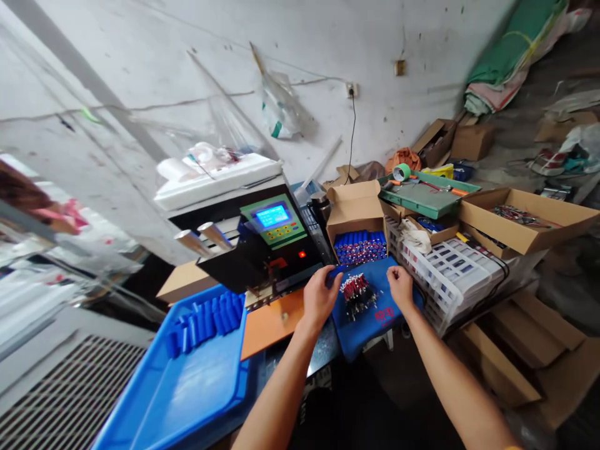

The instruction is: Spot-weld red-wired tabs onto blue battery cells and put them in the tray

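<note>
My left hand [320,296] is closed on a blue cylindrical battery [338,270], held level above the left edge of a blue cloth [344,340]. Across the cloth, my right hand [400,289] has its fingers curled together in a pinch; anything between them is too small to make out. Between both hands lies a pile of short red and black wires [359,294] with pale ends. Just beyond the cloth, an open cardboard box [356,209] holds many blue batteries [360,247] packed side by side.
A machine with a lit screen [273,216] stands left of my hands, an orange board [269,322] before it. Further left, a blue tray [201,387] holds blue cylinders [210,319]. On the right are a white plastic basket [424,290], a green tray [426,199] and cardboard boxes [553,219].
</note>
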The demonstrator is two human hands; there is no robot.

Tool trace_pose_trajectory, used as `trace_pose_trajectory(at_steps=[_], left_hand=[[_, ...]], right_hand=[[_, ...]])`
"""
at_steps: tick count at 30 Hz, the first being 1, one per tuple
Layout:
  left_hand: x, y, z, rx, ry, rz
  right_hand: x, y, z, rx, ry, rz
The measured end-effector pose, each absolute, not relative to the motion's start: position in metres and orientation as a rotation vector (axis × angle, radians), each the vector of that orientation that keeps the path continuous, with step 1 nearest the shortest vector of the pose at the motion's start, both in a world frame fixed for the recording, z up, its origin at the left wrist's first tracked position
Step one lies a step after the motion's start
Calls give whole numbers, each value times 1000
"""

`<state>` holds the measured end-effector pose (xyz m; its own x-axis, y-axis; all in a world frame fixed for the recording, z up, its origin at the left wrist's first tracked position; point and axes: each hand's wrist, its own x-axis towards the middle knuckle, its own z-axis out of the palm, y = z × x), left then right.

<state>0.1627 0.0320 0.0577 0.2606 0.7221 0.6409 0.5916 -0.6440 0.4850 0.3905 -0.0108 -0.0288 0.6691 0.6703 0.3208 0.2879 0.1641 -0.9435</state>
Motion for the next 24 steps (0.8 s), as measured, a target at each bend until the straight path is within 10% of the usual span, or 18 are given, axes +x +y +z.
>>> trace_pose_trajectory(at_steps=[24], left_hand=[[314, 124, 70, 3217, 1287, 362]], right_hand=[[394, -9, -36, -1410, -913, 406]])
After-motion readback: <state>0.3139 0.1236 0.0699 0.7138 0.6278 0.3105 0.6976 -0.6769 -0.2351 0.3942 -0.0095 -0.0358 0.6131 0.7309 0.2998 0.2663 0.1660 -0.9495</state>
